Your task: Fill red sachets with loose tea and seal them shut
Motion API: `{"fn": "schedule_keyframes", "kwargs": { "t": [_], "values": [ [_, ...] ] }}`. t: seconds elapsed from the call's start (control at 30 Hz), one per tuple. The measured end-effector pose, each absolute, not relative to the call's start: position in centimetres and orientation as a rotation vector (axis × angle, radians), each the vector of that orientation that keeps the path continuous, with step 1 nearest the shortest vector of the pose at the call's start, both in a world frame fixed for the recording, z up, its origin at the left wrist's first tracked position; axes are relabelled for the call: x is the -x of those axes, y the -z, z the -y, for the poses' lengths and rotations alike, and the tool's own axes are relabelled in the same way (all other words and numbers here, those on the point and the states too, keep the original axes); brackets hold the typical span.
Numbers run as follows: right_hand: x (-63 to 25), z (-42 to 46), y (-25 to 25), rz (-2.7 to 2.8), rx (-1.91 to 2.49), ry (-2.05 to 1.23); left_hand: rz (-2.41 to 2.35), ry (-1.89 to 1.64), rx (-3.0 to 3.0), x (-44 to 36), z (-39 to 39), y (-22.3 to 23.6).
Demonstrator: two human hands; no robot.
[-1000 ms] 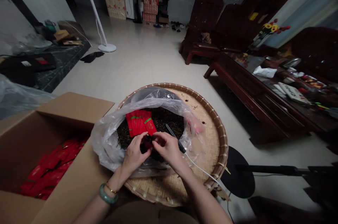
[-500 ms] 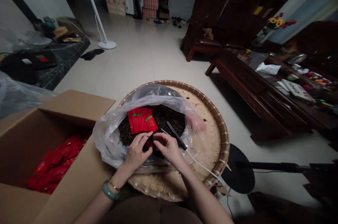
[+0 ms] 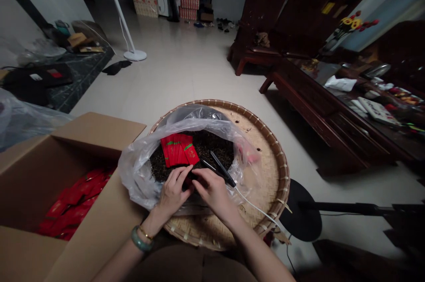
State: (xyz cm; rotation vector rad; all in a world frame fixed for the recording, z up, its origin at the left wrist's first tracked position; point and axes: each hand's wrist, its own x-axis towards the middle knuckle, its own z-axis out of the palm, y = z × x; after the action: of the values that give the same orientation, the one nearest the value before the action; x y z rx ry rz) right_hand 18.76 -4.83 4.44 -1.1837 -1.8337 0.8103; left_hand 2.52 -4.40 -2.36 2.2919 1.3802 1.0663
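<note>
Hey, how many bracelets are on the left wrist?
2, both on the left wrist: a green jade bangle nearer the forearm and a thin gold bracelet nearer the hand. Another could be hidden under the wrist.

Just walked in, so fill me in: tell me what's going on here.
A person's left hand and right hand meet over a small red packet, mostly hidden, above dark tea leaves in an open plastic bag on a round woven tray. More red packets lie on the leaves, a black corded sealer rests beside the right hand, and a cardboard box holds others.
</note>
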Motion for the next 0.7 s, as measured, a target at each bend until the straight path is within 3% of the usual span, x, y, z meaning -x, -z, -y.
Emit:
{"fn": "schedule_keyframes", "kwargs": {
  "t": [0.17, 0.4, 0.7],
  "values": [
    [-19.2, 5.1, -3.9, 1.937, 1.267, -0.653, -1.413, -1.07, -2.26, -2.5, 4.4, 2.8],
    [-19.9, 4.8, -2.0, 1.89, 1.178, -0.833, -1.328, -0.904, -2.011, -2.2, 3.5, 2.4],
    [-20.8, 5.1, -4.5, 1.839, 1.158, -0.871, -1.2, -0.818, -2.037, -2.1, 2.9, 2.4]
  ]
}}
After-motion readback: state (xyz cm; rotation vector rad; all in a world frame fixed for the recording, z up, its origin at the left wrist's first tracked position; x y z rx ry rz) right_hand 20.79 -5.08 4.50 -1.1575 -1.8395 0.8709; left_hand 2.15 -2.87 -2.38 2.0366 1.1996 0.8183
